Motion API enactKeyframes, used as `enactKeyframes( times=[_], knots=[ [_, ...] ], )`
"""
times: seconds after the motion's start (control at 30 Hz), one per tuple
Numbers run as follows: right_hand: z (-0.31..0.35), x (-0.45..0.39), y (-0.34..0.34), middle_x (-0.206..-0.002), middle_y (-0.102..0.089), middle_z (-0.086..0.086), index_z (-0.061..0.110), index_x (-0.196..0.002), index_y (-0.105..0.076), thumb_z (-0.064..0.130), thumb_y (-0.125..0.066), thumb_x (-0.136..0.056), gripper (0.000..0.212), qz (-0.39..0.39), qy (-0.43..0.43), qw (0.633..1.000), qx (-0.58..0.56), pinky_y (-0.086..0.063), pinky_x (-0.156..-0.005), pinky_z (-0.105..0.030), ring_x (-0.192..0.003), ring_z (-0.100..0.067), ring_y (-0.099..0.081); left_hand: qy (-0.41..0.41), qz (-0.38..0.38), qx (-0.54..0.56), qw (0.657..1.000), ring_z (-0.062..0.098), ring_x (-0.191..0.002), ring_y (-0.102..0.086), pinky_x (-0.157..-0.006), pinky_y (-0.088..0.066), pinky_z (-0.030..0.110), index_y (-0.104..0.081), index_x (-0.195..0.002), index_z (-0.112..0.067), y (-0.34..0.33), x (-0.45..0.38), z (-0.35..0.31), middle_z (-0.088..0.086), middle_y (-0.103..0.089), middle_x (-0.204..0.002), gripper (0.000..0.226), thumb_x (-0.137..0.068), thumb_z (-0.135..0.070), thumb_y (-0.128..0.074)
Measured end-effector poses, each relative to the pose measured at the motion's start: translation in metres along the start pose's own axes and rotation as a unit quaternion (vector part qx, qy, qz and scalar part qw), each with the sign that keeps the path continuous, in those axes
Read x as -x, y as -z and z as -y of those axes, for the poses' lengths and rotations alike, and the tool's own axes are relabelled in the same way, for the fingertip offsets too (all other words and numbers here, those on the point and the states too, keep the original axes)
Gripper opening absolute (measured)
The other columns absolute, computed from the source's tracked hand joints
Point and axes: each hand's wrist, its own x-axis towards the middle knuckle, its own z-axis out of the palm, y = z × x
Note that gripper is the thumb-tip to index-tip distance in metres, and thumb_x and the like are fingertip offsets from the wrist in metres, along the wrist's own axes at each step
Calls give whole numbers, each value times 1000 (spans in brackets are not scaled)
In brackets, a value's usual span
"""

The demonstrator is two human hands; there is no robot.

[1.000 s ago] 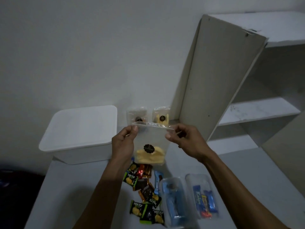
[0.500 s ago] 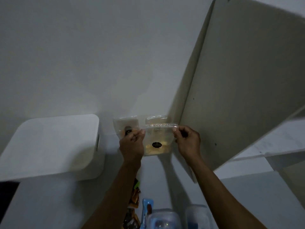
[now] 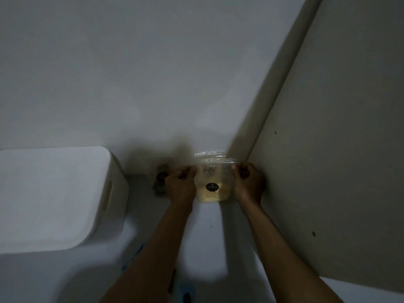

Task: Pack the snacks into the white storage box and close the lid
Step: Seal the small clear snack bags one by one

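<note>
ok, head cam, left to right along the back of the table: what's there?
white storage box → dark-labelled snack pack → left hand → clear snack pack with yellow pieces → right hand → cabinet door

Setting: dim domestic room, likely home storage corner. Evidence: plain painted white wall (image 3: 153,73), unadorned; beige laminate cabinet panel (image 3: 338,149) standing at right, small screw holes in face, household flat-pack type. White work surface (image 3: 207,232) butts against wall. White lidded plastic storage box (image 3: 50,197) with side handle slot sits on it, left. Clear snack packet (image 3: 213,182) with dark round label, consumer packaging. Low light, image soft; no lab or shop fittings identifiable.
</note>
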Motion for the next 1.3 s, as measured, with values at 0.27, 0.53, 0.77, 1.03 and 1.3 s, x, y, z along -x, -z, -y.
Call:
enactKeyframes(
  times=[0.27,0.53,0.77,1.03,1.3],
  knots=[
    [-10,-10,-17,-102,-69,-8,16,-112,-68,24,-70,-87,26,7,-25,999,35,-56,-82,-36,-86,-22,-66,-8,-13,-38,999,14,-86,-65,-81,-51,26,-72,-108,-6,-8,-11,0,6,-71,-94,27,-84,-18,-75],
    [-4,-6,-13,-96,-67,-1,15,-118,-65,21,-73,-86,34,19,-43,999,23,-53,-85,-33,-91,-22,-66,-10,6,-49,999,13,-90,-62,-85,-50,26,-66,-120,-8,-4,-8,-3,3,-65,-96,38,-85,-19,-73],
    [2,-1,-6,-111,-68,-3,17,-124,-64,23,-72,-87,39,36,-48,997,54,-52,-92,-31,-99,-19,-65,-26,8,-74,997,12,-91,-63,-85,-51,26,-67,-119,-7,6,2,-10,8,-69,-105,39,-83,-22,-75],
    [21,75,16,-94,-67,-2,13,-109,-68,9,-66,-90,19,115,-8,993,25,-47,-69,-11,-82,-13,-61,-49,54,-114,991,10,-87,-67,-84,-54,29,-72,-113,-12,68,50,-16,3,-73,-100,31,-86,-28,-72],
    [27,201,5,-94,-68,12,31,-109,-68,23,-63,-95,17,201,-1,979,25,-60,-79,-33,-82,-5,-67,-65,66,-127,988,4,-87,-66,-83,-55,30,-72,-107,-22,190,112,-12,-7,-71,-92,22,-85,-28,-72]
  ],
)
